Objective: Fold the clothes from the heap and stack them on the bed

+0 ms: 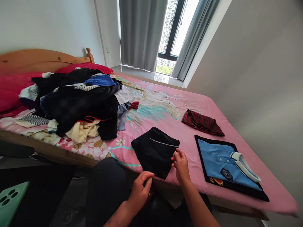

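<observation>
A folded black garment [156, 151] lies near the bed's front edge, with a thin pale line across its upper part. My left hand [141, 188] is just off its lower front edge, fingers loosely bent and the thumb a little apart from them; nothing shows in it. Beside the garment's right edge is my right hand [181, 164], its fingers bent and slightly spread. I see no cloth gripped there, though the fingertips may touch the edge. To the right, a folded light blue polo shirt [215, 157] with a white collar rests on a folded black garment [251, 193].
A large heap of mixed clothes [73, 101] covers the left of the bed. A folded red plaid cloth [201, 122] lies behind the polo shirt. The pink bedsheet [163, 116] spreads between them. A green phone [13, 201] is at lower left. Grey curtains [144, 34] flank the window.
</observation>
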Available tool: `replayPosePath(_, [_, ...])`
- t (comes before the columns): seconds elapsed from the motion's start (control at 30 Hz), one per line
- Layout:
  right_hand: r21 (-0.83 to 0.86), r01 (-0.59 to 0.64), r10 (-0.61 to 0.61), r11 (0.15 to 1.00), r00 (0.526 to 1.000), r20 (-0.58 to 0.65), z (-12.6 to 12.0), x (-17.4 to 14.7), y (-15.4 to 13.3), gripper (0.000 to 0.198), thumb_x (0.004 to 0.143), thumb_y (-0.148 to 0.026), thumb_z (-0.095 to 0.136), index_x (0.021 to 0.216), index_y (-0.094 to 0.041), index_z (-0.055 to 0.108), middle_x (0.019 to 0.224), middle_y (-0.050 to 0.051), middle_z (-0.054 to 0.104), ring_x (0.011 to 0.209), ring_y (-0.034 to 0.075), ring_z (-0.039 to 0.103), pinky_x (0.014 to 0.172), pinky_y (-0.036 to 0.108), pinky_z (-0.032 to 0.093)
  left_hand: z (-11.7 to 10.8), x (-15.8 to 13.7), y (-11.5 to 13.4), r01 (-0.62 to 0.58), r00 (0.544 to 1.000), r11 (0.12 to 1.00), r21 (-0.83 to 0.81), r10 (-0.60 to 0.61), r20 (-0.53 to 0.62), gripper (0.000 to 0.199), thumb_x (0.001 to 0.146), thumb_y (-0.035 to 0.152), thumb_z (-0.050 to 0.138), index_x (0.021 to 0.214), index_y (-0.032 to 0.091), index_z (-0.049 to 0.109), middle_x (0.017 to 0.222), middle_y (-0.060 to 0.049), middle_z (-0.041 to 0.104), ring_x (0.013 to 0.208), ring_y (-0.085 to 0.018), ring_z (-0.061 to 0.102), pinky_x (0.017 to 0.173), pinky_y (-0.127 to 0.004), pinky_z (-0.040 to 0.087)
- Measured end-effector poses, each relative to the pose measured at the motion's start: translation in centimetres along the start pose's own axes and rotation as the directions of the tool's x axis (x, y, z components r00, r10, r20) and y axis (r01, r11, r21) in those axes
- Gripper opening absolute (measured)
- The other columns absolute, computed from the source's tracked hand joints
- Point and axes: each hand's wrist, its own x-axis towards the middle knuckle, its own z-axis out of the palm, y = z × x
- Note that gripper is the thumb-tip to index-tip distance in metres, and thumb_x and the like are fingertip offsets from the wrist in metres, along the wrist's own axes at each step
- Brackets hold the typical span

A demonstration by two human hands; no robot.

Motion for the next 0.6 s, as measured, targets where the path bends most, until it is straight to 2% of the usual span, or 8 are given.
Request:
replayPosePath(0.1, [0.009,-0.136,0.137,0.991,0.99,-0.042,-3.3,-1.8,2.2,0.059,0.061,-0.046,0.072,0.109,-0.018,0.05,0.089,0.001,0.056,0.075,0.013,0.058,0.051,0.022,0.052,-0.7,4.2,1.4,-0.208,0.978,0.973,0.099,0.205,0.037,0.022,0.091,0.024,0.043,0.1,0.021,0.063,0.103,-0.006,0.066,0.102,-0.018,0.06,0.093,-0.034,0.048])
replayPosePath(0.2, [0.059,-0.289,0.288,0.956,0.957,0.018,-3.9,-3.8,3.6,0.065,0.058,-0.045,0.075,0.11,-0.016,0.05,0.098,0.005,0.059,0.085,0.017,0.061,0.062,0.027,0.055,-0.8,9.0,1.7,-0.374,0.924,0.886,0.276,0.329,0.195,0.027,0.091,0.023,0.042,0.107,0.022,0.063,0.113,-0.006,0.065,0.114,-0.019,0.055,0.101,-0.038,0.042])
replayPosePath(0.27, [0.069,-0.327,0.325,0.942,0.945,0.044,-3.4,-4.7,3.9,0.065,0.059,-0.045,0.075,0.111,-0.015,0.05,0.094,0.005,0.06,0.082,0.017,0.061,0.063,0.028,0.055,-0.8,11.8,1.0,-0.444,0.887,0.779,0.443,0.311,0.342,0.031,0.09,0.028,0.045,0.117,0.025,0.06,0.128,-0.006,0.058,0.127,-0.022,0.045,0.11,-0.047,0.029])
replayPosePath(0.33, [0.053,-0.329,0.326,0.943,0.944,0.051,-2.7,-5.2,3.9,0.066,0.061,-0.044,0.074,0.114,-0.015,0.049,0.087,0.003,0.06,0.074,0.016,0.06,0.061,0.028,0.055,-0.8,13.9,0.0,-0.455,0.875,0.655,0.603,0.204,0.44,0.039,0.088,0.034,0.049,0.126,0.026,0.055,0.141,-0.008,0.046,0.136,-0.028,0.032,0.112,-0.058,0.014])
replayPosePath(0.43, [0.015,-0.313,0.311,0.95,0.947,0.075,-2.0,-5.2,4.0,0.067,0.062,-0.039,0.073,0.117,-0.014,0.046,0.077,0.0,0.058,0.065,0.014,0.058,0.056,0.027,0.053,-0.9,15.5,-1.0,-0.417,0.887,0.516,0.748,0.049,0.46,0.046,0.085,0.038,0.052,0.129,0.024,0.053,0.147,-0.012,0.037,0.139,-0.033,0.023,0.109,-0.063,0.004])
replayPosePath(0.5, [0.016,-0.295,0.293,0.955,0.952,0.091,-1.9,-5.0,4.2,0.064,0.062,-0.035,0.073,0.116,-0.015,0.045,0.069,-0.003,0.055,0.06,0.012,0.056,0.053,0.025,0.051,-0.8,15.8,-1.0,-0.411,0.893,0.483,0.774,0.042,0.448,0.045,0.086,0.035,0.051,0.129,0.023,0.053,0.146,-0.012,0.037,0.139,-0.032,0.023,0.11,-0.061,0.006])
replayPosePath(0.6, [0.036,-0.287,0.282,0.957,0.953,0.114,-2.1,-4.8,4.3,0.059,0.063,-0.032,0.072,0.113,-0.016,0.047,0.064,-0.005,0.053,0.057,0.011,0.055,0.053,0.024,0.05,0.0,15.8,-0.3,-0.468,0.873,0.49,0.735,0.127,0.471,0.046,0.089,0.036,0.045,0.134,0.025,0.048,0.147,-0.009,0.036,0.139,-0.027,0.024,0.112,-0.057,0.007])
